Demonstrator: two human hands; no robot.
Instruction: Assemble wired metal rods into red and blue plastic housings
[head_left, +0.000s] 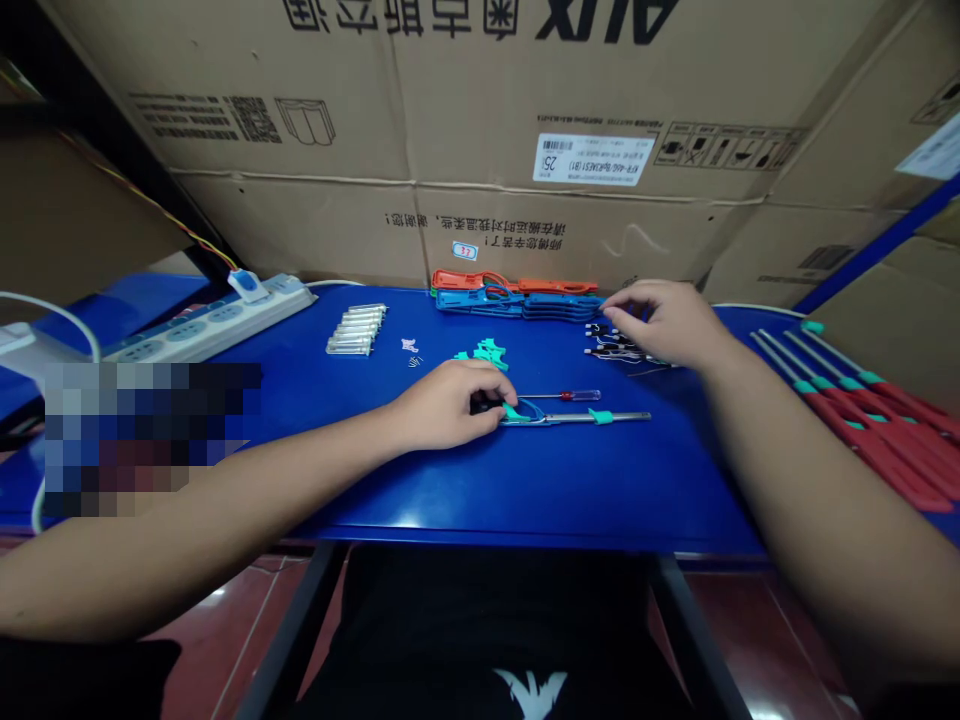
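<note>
Large cardboard cartons [480,110] stacked behind blue bench [525,490]; dark red tile floor [750,620] below.

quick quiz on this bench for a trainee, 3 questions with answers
1. Which hand rests on the teal plastic loop on a steel rod?
2. What colour is the handle of the small screwdriver beside that rod?
3. True or false: the right hand is nearest the black pieces.

Key: 1. left hand; 2. red; 3. true
</note>
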